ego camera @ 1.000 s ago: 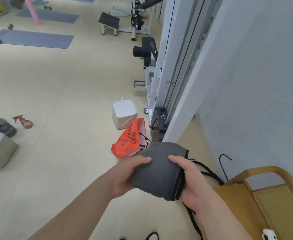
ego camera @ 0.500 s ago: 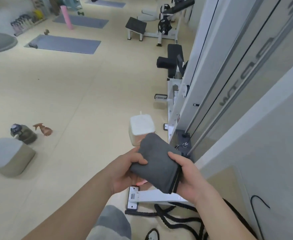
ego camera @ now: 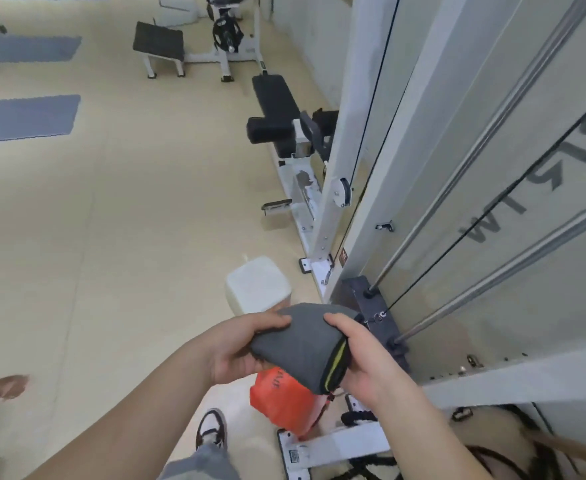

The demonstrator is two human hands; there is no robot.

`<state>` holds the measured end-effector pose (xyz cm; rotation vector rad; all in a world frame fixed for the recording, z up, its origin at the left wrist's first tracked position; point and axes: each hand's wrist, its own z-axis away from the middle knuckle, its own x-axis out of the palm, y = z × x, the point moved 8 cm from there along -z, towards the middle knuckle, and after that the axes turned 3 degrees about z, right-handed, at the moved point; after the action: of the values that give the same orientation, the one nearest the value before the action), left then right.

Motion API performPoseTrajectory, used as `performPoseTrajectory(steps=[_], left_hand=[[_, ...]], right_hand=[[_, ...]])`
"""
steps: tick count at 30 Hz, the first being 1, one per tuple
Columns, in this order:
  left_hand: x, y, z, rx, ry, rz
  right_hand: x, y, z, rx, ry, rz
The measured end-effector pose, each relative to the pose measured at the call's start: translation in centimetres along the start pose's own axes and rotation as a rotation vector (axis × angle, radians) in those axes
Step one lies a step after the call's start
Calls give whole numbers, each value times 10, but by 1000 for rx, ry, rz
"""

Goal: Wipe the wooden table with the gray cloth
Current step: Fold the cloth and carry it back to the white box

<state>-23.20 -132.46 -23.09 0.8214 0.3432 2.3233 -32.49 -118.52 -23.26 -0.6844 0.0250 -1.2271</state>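
A white cable machine fills the right side, its top cut off and its lettering only partly readable. Well to the left of the machine lie blue floor mats, clipped by the frame edge. A black padded bench stands against the machine's base. In front of the machine, a person's left hand and right hand hold a folded gray cloth in the air. Each thumb presses on top, while the fingers curl beneath, hidden by the fabric. A white box sits just beside the machine's foot, partly behind the cloth. An orange bag, its print unreadable, lies near that foot, half covered. A shoe shows farther left.
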Motion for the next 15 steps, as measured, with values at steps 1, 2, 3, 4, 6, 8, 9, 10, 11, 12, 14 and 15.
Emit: performPoseTrajectory(steps=[1,2,3,4,6,8,9,10,11,12,14,15], left_hand=[[-9,10,-3,-26,-6,-17],[-18,22,-9,-36,-13,-43],[-26,34,-15,-37,-21,-75],[-31,46,-20,-31,-24,-116],[-35,68,-27,-23,-15,-219],[-32,80,-36,-32,-37,-277],[-30,85,-40,-33,-48,-288],[-30,87,-46,-29,-60,-294],[-30,88,-53,-27,-67,-302],[-32,90,-60,-22,-56,-309],[-37,93,-72,-15,-17,-292],[-43,96,-82,-11,1,-309]], right_hand=[[9,1,-6,-9,22,-26],[16,2,-12,-20,48,-46],[21,4,-19,-28,76,-70],[25,6,-24,-30,105,-99],[31,9,-34,-26,139,-139],[30,11,-44,-12,172,-150],[29,12,-50,-2,188,-163],[29,13,-56,6,200,-172],[28,13,-63,4,216,-179],[28,12,-71,3,233,-188],[29,11,-86,-11,259,-158],[29,11,-94,-7,270,-104]])
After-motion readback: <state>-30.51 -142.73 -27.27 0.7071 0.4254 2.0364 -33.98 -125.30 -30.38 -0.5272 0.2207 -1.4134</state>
